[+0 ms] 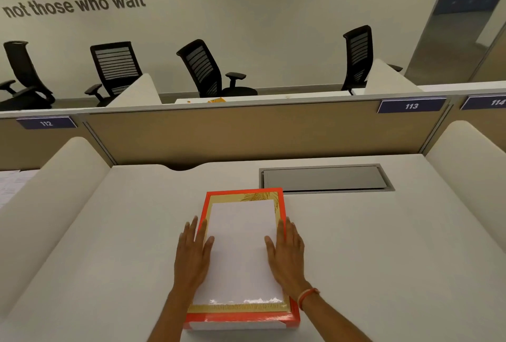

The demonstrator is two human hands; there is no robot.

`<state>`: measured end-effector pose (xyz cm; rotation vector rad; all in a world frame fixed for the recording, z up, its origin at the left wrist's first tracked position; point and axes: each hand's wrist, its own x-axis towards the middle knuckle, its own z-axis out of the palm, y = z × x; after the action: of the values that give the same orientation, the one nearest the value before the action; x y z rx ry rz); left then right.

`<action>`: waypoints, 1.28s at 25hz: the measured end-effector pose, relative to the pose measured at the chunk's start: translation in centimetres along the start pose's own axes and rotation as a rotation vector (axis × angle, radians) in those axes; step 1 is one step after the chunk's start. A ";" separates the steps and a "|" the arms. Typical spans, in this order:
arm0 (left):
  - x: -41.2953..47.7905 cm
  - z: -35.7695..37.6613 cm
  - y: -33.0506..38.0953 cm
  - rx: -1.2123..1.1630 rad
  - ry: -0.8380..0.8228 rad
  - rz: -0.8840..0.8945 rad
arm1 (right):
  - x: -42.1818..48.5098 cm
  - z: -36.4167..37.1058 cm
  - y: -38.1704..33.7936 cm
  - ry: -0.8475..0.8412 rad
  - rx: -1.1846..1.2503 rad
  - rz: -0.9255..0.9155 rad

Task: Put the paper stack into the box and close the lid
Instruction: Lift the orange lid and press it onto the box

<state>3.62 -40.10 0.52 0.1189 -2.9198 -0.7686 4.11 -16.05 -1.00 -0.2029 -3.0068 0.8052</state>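
A red box (281,194) with a gold leaf-patterned surface lies on the white desk just in front of me. A white paper stack (242,248) lies flat within its red border. I cannot tell whether the gold surface is the inside of the box or its lid; no separate lid shows. My left hand (193,255) lies flat along the stack's left edge, thumb on the paper. My right hand (287,255), with an orange band at the wrist, lies flat along the right edge in the same way. The fingers of both hands are stretched out and grip nothing.
The white desk (369,246) has a grey cable flap (324,177) behind the box at the right. Rounded white dividers (465,166) stand on both sides and a tan partition (246,133) at the back. Black office chairs stand beyond it.
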 end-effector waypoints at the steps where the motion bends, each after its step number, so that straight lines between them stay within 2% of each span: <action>1: 0.0 0.2 0.3 0.057 0.005 0.052 | -0.1 0.3 -0.4 -0.006 -0.041 -0.046; 10: -2.5 3.1 -0.5 0.229 -0.120 0.094 | -1.0 2.3 -0.1 -0.102 -0.163 -0.091; 15: -3.5 3.6 -0.6 0.270 -0.106 0.097 | -1.6 2.5 0.1 -0.095 -0.170 -0.104; 32: -3.7 5.1 -1.2 0.271 -0.186 0.066 | -1.8 3.4 0.5 -0.099 -0.195 -0.103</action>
<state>6.61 -38.25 -4.84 -0.0273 -3.1724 -0.3890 5.77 -17.56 -4.21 -0.0105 -3.1568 0.5287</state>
